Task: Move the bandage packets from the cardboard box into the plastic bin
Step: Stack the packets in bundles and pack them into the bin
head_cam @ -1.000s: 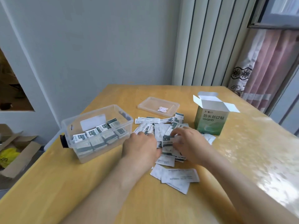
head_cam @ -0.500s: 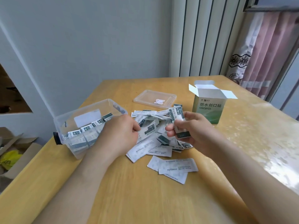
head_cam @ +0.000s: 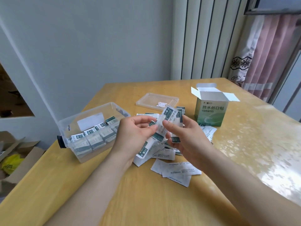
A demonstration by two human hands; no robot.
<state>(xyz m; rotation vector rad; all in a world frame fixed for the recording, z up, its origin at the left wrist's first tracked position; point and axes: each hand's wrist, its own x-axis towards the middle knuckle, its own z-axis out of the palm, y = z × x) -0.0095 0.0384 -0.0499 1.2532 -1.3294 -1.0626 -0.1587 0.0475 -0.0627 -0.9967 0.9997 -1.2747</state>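
Both hands are raised above a loose pile of white-and-green bandage packets (head_cam: 164, 154) on the wooden table. My right hand (head_cam: 184, 136) holds a small stack of packets (head_cam: 169, 118) upright, thumb on its front. My left hand (head_cam: 136, 132) pinches the lower part of that stack, with another packet hanging below its fingers. The clear plastic bin (head_cam: 91, 150) stands to the left with rows of packets inside. The green cardboard box (head_cam: 210, 111) stands open at the right; its inside is hidden.
The bin's clear lid (head_cam: 146, 100) lies behind the pile. A few packets (head_cam: 177, 172) lie face down nearer to me. An open cardboard carton (head_cam: 14, 162) sits on the floor at the left, past the table edge. A glossy cover lies on the table's right side.
Both hands lifted from the pile on the table. The right hand came up with a stack of packets, and the left hand moved in and pinched it.
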